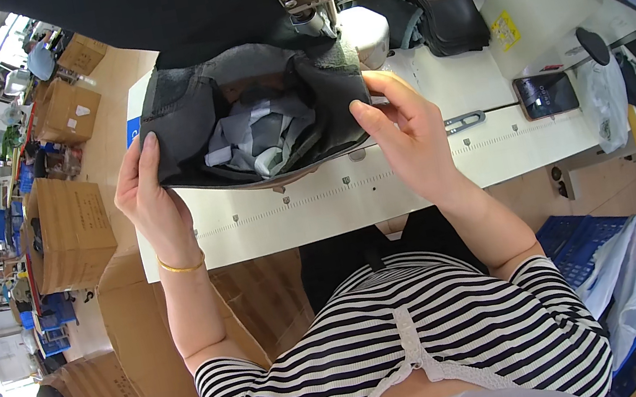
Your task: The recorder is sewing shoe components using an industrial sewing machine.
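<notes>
Both hands hold up a black fabric piece (194, 145) with a wide rounded opening, between my body and the sewing machine. Rough, fuzzy patches line its far edge. Crumpled grey fabric (264, 133) shows in the opening; whether it is lining or loose cloth I cannot tell. My left hand (151, 196) pinches the left edge, thumb on the near face. At the right edge, my right hand (408, 127) grips with the thumb in front and fingers behind. The needle area of the sewing machine (329, 18) stands just beyond the piece's far right corner.
The white table (311, 208) has a ruler scale along its front. To the right lie a small grey metal tool (464, 122), a phone (546, 95) and a stack of black pieces (453, 22). Cardboard boxes (73, 233) stand left; a blue crate (577, 246) sits at lower right.
</notes>
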`<move>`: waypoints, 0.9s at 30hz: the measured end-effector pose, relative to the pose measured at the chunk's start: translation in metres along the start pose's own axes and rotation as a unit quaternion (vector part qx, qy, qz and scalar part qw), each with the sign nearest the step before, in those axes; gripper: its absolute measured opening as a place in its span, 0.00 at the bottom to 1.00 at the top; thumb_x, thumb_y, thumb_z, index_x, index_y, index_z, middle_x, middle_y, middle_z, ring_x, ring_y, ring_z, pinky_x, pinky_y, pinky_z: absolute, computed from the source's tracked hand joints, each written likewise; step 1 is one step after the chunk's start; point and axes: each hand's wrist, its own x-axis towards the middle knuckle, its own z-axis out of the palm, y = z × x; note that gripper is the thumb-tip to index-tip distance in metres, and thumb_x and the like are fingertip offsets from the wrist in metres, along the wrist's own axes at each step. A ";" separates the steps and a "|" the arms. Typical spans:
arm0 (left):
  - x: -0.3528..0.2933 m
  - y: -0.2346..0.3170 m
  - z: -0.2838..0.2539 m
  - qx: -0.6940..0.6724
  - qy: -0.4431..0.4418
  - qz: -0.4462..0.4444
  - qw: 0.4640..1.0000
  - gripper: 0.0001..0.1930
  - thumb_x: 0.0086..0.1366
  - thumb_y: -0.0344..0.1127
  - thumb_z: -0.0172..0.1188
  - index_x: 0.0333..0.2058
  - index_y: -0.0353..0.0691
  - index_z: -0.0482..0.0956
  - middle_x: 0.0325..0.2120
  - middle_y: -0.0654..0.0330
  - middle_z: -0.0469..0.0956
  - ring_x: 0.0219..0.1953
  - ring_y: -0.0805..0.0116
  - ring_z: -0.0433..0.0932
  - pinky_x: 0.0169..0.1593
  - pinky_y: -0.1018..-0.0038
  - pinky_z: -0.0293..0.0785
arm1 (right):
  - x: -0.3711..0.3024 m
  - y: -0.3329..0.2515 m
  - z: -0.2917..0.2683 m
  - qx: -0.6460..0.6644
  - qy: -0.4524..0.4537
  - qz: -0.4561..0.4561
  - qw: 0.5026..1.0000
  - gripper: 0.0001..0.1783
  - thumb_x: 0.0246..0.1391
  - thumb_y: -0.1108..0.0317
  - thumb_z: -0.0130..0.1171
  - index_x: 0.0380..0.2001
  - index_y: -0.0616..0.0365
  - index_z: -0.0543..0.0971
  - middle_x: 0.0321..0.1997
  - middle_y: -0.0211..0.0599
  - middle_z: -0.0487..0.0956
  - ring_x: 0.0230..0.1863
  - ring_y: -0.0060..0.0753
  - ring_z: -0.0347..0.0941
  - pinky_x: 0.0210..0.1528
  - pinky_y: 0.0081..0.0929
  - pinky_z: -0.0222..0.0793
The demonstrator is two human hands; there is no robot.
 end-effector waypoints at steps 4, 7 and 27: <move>0.001 -0.002 -0.002 0.011 -0.004 0.007 1.000 0.12 0.61 0.23 0.57 0.43 0.24 0.76 0.37 0.52 0.80 0.40 0.70 0.79 0.47 0.80 0.73 | 0.003 -0.003 0.001 -0.020 0.002 0.012 1.000 0.17 0.57 0.70 0.54 0.48 0.67 0.72 0.40 0.38 0.75 0.41 0.23 0.72 0.43 0.19 0.70; 0.003 -0.003 -0.003 0.020 -0.011 0.008 1.000 0.12 0.61 0.24 0.57 0.43 0.24 0.77 0.37 0.53 0.80 0.40 0.70 0.79 0.48 0.79 0.72 | 0.005 -0.004 0.002 -0.038 0.004 0.022 0.999 0.16 0.57 0.70 0.54 0.47 0.67 0.73 0.37 0.38 0.76 0.39 0.24 0.72 0.41 0.20 0.69; -0.033 0.031 -0.115 -0.013 0.000 -0.205 0.979 0.16 0.64 0.27 0.54 0.49 0.29 0.70 0.43 0.53 0.76 0.43 0.69 0.77 0.47 0.73 0.75 | -0.038 -0.033 0.162 -0.175 -0.283 -0.401 0.854 0.19 0.41 0.71 0.63 0.39 0.66 0.75 0.47 0.46 0.76 0.47 0.40 0.72 0.48 0.33 0.69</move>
